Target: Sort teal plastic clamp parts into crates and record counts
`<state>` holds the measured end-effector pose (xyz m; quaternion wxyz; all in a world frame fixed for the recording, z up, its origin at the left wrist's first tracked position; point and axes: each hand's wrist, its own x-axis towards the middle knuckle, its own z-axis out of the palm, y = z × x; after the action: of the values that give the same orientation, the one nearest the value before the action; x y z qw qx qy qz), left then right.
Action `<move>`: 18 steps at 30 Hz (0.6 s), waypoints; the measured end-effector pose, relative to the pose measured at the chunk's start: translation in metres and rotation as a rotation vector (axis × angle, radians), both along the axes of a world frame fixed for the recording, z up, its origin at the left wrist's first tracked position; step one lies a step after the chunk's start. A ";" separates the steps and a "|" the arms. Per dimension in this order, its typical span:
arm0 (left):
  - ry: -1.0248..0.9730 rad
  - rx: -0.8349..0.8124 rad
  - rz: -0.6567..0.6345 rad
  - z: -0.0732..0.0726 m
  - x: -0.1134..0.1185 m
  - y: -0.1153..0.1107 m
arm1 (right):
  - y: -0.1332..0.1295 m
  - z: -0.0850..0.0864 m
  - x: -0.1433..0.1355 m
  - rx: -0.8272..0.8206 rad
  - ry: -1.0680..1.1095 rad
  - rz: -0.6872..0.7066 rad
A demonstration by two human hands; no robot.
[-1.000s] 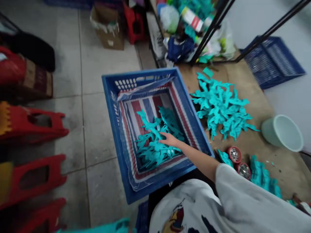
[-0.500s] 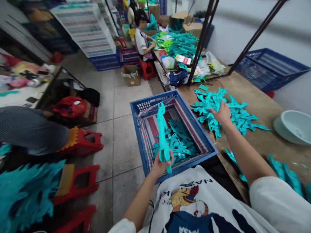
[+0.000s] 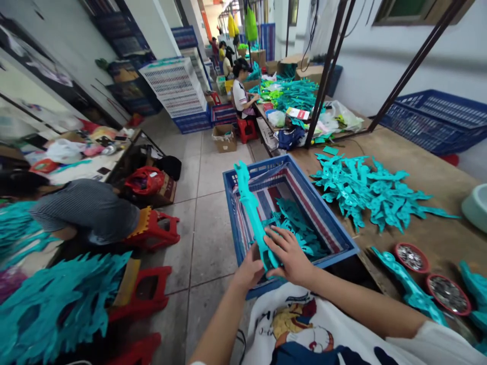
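Head view, lower centre of frame: right hand (image 3: 289, 256) lies fingers spread over the base end of a long teal toy-sword piece (image 3: 251, 213), pressing on it rather than fully wrapped; left hand (image 3: 249, 271) cups the same end from below and behind, closed on it. The piece rises up and left from both hands, its tip over the near-left rim of the blue crate (image 3: 344, 238). It looks like thin moulded plastic or foam: light, fairly stiff, matte, with a jagged, notched outline; probably flexes a bit along its length, so the thicker handle end where both hands sit seems the best place to hold it. Not fragile-looking, not slippery. The crate is ribbed plastic, lined with a red, white and blue striped woven bag, with more teal pieces (image 3: 294, 228) loose inside. Right of it, a brown board table (image 3: 433, 243) carries a flat heap of teal cut-outs (image 3: 375, 192) and two small red dishes (image 3: 413, 256) of shiny metal bits. Left of frame: red plastic stools (image 3: 154, 230), a seated person in a striped shirt (image 3: 85, 210), grey tiled floor.
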<state>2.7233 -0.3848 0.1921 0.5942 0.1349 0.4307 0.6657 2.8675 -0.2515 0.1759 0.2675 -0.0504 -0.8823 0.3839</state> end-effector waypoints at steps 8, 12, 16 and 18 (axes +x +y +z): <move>0.047 -0.150 0.182 -0.012 -0.015 -0.015 | 0.007 -0.035 -0.026 -0.835 0.063 -0.394; 0.186 -0.257 0.308 -0.033 -0.030 -0.035 | 0.049 -0.079 -0.026 -1.182 -0.204 -0.604; 0.497 -0.352 0.327 -0.058 -0.018 -0.034 | 0.041 -0.111 -0.002 -1.316 -0.389 -0.643; 0.764 -0.360 0.230 -0.070 0.004 -0.024 | 0.016 -0.111 0.004 -1.295 -0.341 -0.379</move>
<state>2.7269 -0.4087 0.1221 0.3283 0.2167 0.7409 0.5443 2.8710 -0.2360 0.0648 0.1036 -0.4126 -0.4814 0.7663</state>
